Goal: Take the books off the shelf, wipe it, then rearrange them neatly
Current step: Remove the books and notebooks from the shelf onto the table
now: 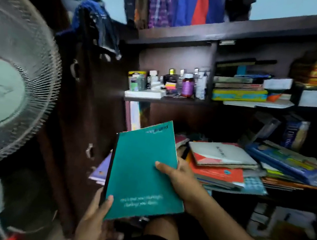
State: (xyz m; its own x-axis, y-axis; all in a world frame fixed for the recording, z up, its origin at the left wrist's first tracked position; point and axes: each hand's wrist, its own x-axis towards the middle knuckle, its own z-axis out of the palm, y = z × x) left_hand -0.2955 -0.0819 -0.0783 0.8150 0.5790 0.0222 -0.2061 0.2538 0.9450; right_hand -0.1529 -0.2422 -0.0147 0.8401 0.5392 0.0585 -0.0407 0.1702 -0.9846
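Both hands hold a green book (144, 172) in front of the dark shelf (211, 34). Left hand (93, 222) grips its bottom left corner, thumb on the cover. Right hand (181, 179) grips the right edge, thumb on top, fingers under. White writing on the cover is too blurry to read. More books (228, 164) lie in a messy pile on the low shelf, just right of the green one. A white fan (7, 80) stands at left w/ red buttons.

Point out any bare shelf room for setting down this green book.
Little shows. The lower shelf is heaped with flat books, the upper right compartment with stacked books, the upper left with small bottles. Only the dark gap above the lower heap looks open. Both hands hold the green softcover book.
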